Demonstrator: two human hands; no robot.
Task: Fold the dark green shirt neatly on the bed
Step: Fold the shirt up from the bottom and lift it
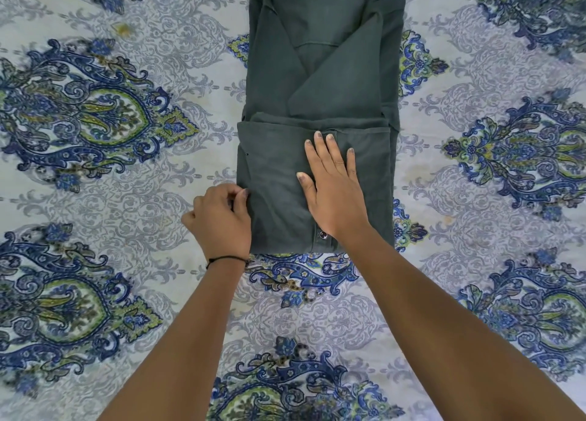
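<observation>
Right hand point(333, 192) lies flat on the dark green shirt point(317, 81), left hand point(222, 221) pinching its edge, patterned bedsheet point(111, 167) all around.

Both bare forearms reach forward from the lower edge of the view; the right hand point(333, 189) lies flat, palm down, fingers straight and slightly spread, thumb out to the left; the left hand point(222, 221) sits just beside it, knuckles up, fingers curled in, thumb and forefinger pinched together at their tips; a thin black band point(226, 260) circles the left wrist.
</observation>
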